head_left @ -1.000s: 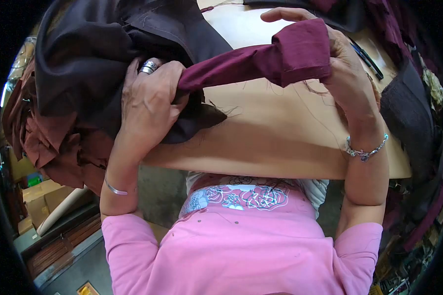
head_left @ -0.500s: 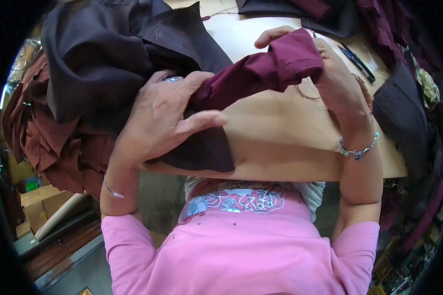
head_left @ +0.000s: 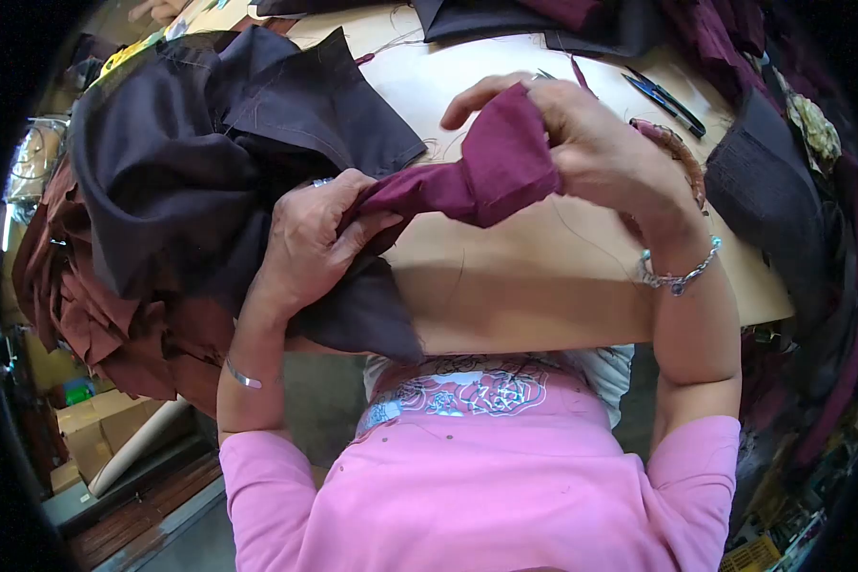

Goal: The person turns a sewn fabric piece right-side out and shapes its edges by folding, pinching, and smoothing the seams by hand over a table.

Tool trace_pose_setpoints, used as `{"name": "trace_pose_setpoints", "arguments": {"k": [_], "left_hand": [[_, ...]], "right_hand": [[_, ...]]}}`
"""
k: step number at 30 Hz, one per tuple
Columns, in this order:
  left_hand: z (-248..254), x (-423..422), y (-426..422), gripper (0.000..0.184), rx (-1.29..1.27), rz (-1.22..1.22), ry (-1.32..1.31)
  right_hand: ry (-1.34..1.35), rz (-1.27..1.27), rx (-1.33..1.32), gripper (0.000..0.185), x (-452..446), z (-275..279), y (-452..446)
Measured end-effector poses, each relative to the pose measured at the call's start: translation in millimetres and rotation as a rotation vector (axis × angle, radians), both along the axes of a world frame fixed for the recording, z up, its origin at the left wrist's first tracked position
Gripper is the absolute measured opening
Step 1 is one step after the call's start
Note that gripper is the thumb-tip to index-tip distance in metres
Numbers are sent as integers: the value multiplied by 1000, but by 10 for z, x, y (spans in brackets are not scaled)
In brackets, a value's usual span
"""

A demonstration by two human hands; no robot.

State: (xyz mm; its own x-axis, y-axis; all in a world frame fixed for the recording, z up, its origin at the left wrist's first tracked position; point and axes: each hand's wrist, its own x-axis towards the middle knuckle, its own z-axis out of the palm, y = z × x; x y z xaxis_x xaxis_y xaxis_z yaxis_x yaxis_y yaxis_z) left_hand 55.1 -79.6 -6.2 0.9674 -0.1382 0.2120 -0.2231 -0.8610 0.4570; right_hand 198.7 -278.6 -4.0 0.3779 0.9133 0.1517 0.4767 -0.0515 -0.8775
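Maroon cloth (head_left: pixel 507 157), upper centre of frame, is doubly secured, left hand (head_left: pixel 313 234) newly clenched on it, right hand (head_left: pixel 602 145) grasping.

Wears a pink top (head_left: pixel 486 500) with plain sleeves (head_left: pixel 265 481) ending near the elbows. Bears an outlined rose print (head_left: pixel 477 393) in white and pale blue across the front, small dark dots (head_left: pixel 450 437) beside it. Carries a slim silver bangle (head_left: pixel 243 377) on the left forearm (head_left: pixel 253 405), a silvery ring (head_left: pixel 322 181) on the left hand (head_left: pixel 300 238), and a silvery bracelet (head_left: pixel 677 283) with turquoise beads (head_left: pixel 716 243) on the right wrist (head_left: pixel 682 250).
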Motion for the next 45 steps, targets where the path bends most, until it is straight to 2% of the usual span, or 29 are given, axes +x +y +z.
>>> {"name": "trace_pose_setpoints", "arguments": {"k": [4,9,11,16,19,21,23,27,28,31,34,37,38,41,44,45], "left_hand": [[2,18,3,19,-69,-15,56],[76,-11,76,16,-278,28,307],[88,-33,76,14,-304,18,301],[69,-72,97,14,-364,16,319],[43,-94,102,14,-352,-1,304],[21,-110,112,14,-349,3,298],[-25,-133,135,14,-466,62,316],[-77,-137,200,14,-570,117,335],[-73,-134,198,14,-592,111,331],[-68,-131,194,14,-646,100,328],[-91,-141,191,14,-675,99,338],[-87,-142,191,14,-657,99,335],[-84,-140,191,14,-636,96,332],[-84,-135,168,14,-643,104,320],[-65,-134,157,14,-573,94,318],[-52,-131,152,14,-531,86,319]], "right_hand": [[-169,28,52,20,52,-10,-9],[235,23,-87,15,157,-182,-20],[302,63,-95,14,165,-209,-22],[341,137,-37,15,57,-203,31],[128,104,-82,15,29,-234,62],[150,37,-31,14,7,-180,61],[183,-58,73,13,23,-154,21],[345,9,176,17,86,66,-103],[337,110,178,20,213,-35,-127],[383,-57,183,24,197,-93,-157],[-35,-63,97,21,159,-18,-98],[242,-20,46,18,6,85,-64],[274,22,182,14,-1,-29,12],[248,-101,182,14,-62,-91,46],[201,-100,179,12,-47,-116,43],[39,-74,197,13,-16,-176,65]]}}
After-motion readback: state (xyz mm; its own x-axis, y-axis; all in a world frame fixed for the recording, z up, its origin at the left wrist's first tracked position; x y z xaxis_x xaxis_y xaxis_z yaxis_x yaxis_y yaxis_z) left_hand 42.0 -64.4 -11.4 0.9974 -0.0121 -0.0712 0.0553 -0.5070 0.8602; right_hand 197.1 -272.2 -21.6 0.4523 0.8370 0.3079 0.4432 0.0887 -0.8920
